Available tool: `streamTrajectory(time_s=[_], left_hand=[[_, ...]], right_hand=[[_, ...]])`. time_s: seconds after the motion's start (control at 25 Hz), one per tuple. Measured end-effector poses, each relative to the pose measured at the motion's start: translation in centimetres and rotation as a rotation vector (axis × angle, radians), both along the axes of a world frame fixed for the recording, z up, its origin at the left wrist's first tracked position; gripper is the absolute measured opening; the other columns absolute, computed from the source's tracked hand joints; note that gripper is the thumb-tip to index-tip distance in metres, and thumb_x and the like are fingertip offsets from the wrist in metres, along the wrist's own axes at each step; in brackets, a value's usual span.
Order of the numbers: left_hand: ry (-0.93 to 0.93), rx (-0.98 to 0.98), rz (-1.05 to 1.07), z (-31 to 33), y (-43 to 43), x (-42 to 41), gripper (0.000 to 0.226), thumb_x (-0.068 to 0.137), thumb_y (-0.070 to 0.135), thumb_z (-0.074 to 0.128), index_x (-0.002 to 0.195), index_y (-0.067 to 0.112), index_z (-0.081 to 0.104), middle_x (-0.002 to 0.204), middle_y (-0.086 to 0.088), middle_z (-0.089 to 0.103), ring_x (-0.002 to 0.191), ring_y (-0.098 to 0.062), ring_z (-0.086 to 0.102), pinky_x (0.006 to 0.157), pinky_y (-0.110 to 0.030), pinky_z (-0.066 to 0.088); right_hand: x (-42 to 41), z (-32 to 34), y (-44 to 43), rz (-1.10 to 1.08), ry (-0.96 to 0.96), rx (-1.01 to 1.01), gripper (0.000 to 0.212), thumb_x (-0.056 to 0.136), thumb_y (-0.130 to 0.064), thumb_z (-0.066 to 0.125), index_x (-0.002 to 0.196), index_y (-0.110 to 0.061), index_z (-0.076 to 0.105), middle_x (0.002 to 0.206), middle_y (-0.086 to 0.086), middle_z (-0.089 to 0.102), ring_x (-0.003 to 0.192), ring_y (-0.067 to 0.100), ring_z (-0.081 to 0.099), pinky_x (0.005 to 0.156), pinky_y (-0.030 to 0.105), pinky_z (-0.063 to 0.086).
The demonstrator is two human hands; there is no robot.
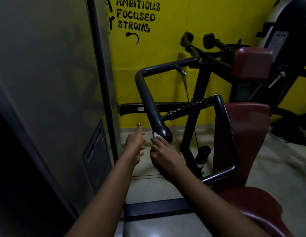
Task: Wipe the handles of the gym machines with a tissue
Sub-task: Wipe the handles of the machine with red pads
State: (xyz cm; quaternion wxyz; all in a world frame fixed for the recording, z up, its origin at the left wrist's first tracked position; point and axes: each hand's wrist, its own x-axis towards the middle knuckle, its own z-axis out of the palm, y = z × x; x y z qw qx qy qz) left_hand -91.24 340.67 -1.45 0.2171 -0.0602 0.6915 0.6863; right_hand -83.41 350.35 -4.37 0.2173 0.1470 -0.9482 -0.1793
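A: What is hard to make out here?

B: The room is dim. The tissue (155, 134) shows only as a small white scrap, and the fingertips of the person's right hand (163, 151) cover the rest of it. The grey panel (51, 82) on the left fades into black lower down. The lettering on the yellow wall (157, 53) is cut off at the top. The maroon seat (251, 202) runs out of the picture at the bottom right.

A: Where does the tissue sit?

B: Against the rounded end of the black padded handle (163, 132), on its lower left side. The right hand's thumb and fingers curl in and pinch it there.

A: And the handle itself?

B: It slants up and to the left from that end to a bend. A ribbed grip (189, 106) branches off to the right, toward the maroon back pad (247, 134).

A: The other hand?

B: The left hand (135, 144) is just beside the right one, clear of the handle and holding nothing. Its fingers reach forward, loosely spread, with the forefinger straight and its nail painted. Both forearms stretch in from the bottom edge.
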Motion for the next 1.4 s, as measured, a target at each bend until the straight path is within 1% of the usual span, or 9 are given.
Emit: streamTrajectory(time_s=[0.16,0.32,0.44,0.64,0.8,0.92,1.08,1.28,1.4], left_hand=[[0.116,-0.015,-0.058,0.4,0.1,0.0,0.033,0.095,0.041,0.053,0.105,0.011,0.064,0.094,-0.01,0.07,0.086,-0.024,0.059,0.07,-0.033,0.041],[0.304,-0.182,-0.103,0.7,1.3,0.0,0.04,0.083,0.042,0.072,0.088,0.002,0.07,0.081,-0.016,0.069,0.068,-0.022,0.058,0.062,-0.03,0.04],[0.335,-0.263,-0.135,0.9,1.8,-0.4,0.038,0.079,0.037,0.077,0.091,0.001,0.07,0.084,-0.016,0.071,0.07,-0.023,0.064,0.06,-0.028,0.041],[0.349,-0.339,-0.171,1.5,1.9,-1.1,0.029,0.08,0.033,0.077,0.071,0.009,0.063,0.071,-0.011,0.066,0.057,-0.016,0.056,0.05,-0.025,0.034],[0.321,-0.337,-0.183,1.6,1.9,-1.2,0.031,0.08,0.035,0.076,0.081,0.006,0.067,0.077,-0.014,0.068,0.061,-0.019,0.056,0.056,-0.028,0.036],[0.297,-0.293,-0.164,1.0,1.9,-1.3,0.037,0.079,0.039,0.076,0.091,0.005,0.069,0.087,-0.015,0.072,0.068,-0.023,0.058,0.058,-0.028,0.038],[0.239,-0.223,-0.17,0.3,1.9,-1.2,0.037,0.083,0.039,0.073,0.096,0.005,0.069,0.094,-0.017,0.072,0.085,-0.03,0.066,0.07,-0.036,0.047],[0.091,-0.074,-0.116,0.3,2.0,-0.4,0.013,0.095,0.019,0.059,0.1,0.01,0.066,0.092,-0.012,0.069,0.086,-0.03,0.064,0.076,-0.036,0.046],[0.084,-0.074,-0.107,-0.1,2.3,-0.1,0.02,0.097,0.008,0.048,0.1,0.014,0.067,0.088,-0.013,0.07,0.077,-0.025,0.057,0.069,-0.032,0.043]], right_hand=[[3.1,0.4,0.8,-0.366,0.197,-0.806,0.034,0.083,0.006,0.055,0.112,-0.006,0.068,0.099,0.013,0.071,0.093,0.028,0.068,0.072,0.029,0.053],[1.3,2.1,1.1,-0.607,-0.082,-1.826,0.029,0.096,-0.008,0.044,0.084,-0.005,0.07,0.072,0.013,0.067,0.065,0.022,0.063,0.058,0.029,0.048],[-0.5,3.7,2.0,-0.74,-0.374,-2.588,0.034,0.094,-0.002,0.031,0.095,0.008,0.063,0.078,0.02,0.065,0.06,0.027,0.064,0.047,0.027,0.051],[0.9,3.6,1.3,-0.666,-0.488,-2.374,0.035,0.097,-0.008,0.026,0.076,-0.003,0.054,0.051,0.005,0.059,0.035,0.013,0.046,0.041,0.019,0.03],[1.3,2.8,-0.1,-0.663,0.159,-1.798,0.013,0.096,-0.018,0.053,0.108,-0.016,0.059,0.09,-0.002,0.065,0.073,0.007,0.058,0.056,0.014,0.038],[3.3,1.8,-1.5,-0.474,0.297,-1.39,0.012,0.094,-0.019,0.058,0.104,-0.017,0.065,0.085,-0.004,0.066,0.073,0.007,0.059,0.055,0.008,0.038],[2.7,2.5,-0.4,-0.354,0.478,-1.456,0.013,0.092,-0.018,0.063,0.103,-0.021,0.07,0.086,-0.013,0.068,0.08,-0.003,0.063,0.066,0.004,0.042],[-4.5,5.2,0.7,-0.317,0.029,-1.059,0.041,0.091,-0.005,0.05,0.13,-0.017,0.055,0.121,0.009,0.064,0.102,0.025,0.061,0.074,0.028,0.043],[-8.6,6.3,2.3,-0.302,-0.239,-0.907,0.062,0.09,0.001,0.045,0.148,-0.016,0.032,0.144,0.016,0.045,0.129,0.036,0.043,0.096,0.039,0.041]])
